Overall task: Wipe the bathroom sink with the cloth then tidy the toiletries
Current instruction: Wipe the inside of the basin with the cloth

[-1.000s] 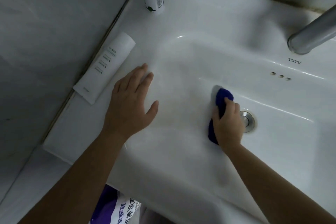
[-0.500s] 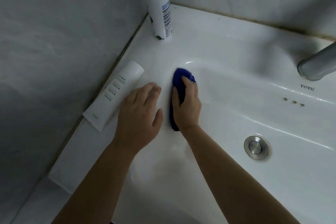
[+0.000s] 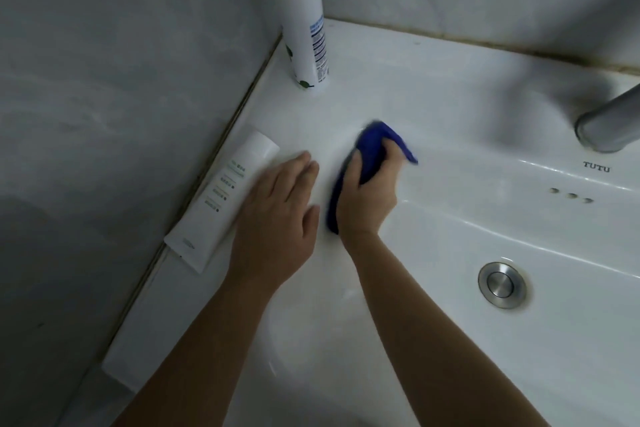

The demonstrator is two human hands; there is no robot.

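My right hand (image 3: 367, 198) grips a blue cloth (image 3: 372, 144) and presses it on the left inner corner of the white sink (image 3: 450, 107). My left hand (image 3: 277, 222) lies flat on the sink's left rim, fingers straight, right beside the cloth hand. A white tube (image 3: 221, 201) lies flat along the wall just left of my left hand. A tall white bottle (image 3: 306, 35) with a blue label stands upright in the back left corner.
The metal drain plug (image 3: 501, 284) sits in the basin to the right. A steel tap spout (image 3: 609, 125) juts in at the right edge, above three overflow holes (image 3: 571, 195). Grey tiled walls close off the left and back.
My right hand swept the cloth from beside the drain to the basin's left corner, then a little further back. My left hand stayed on the rim. The view shifted down and right.
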